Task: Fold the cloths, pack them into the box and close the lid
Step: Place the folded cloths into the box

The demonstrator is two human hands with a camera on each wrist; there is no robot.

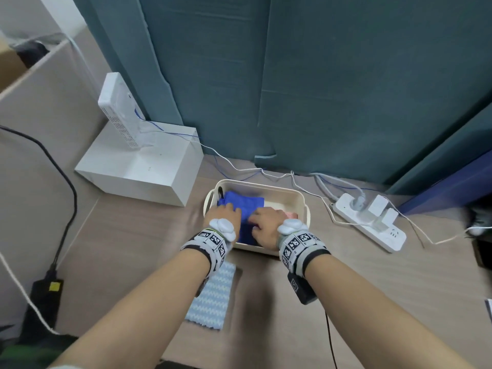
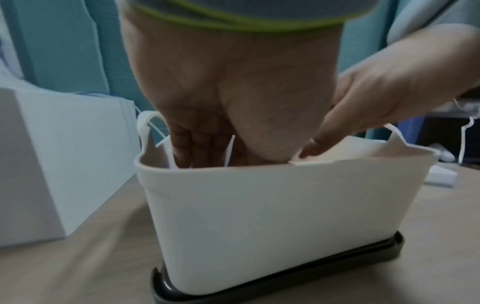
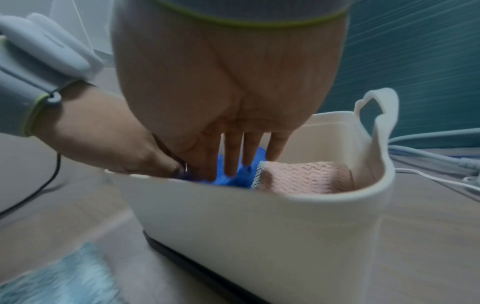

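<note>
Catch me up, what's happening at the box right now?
A person has both hands down in the open cream box. The left hand and right hand press a folded blue cloth into its left part with straight fingers. A folded pink cloth already sits at the right end. A light blue patterned cloth lies on the desk in front of the box, not yet packed. The box stands on a dark tray-like piece, possibly its lid.

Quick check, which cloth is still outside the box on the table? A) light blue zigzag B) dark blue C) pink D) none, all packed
A: the light blue zigzag cloth lies on the table in front of the box, while the dark blue cloth and the pink cloth are inside it.
</note>
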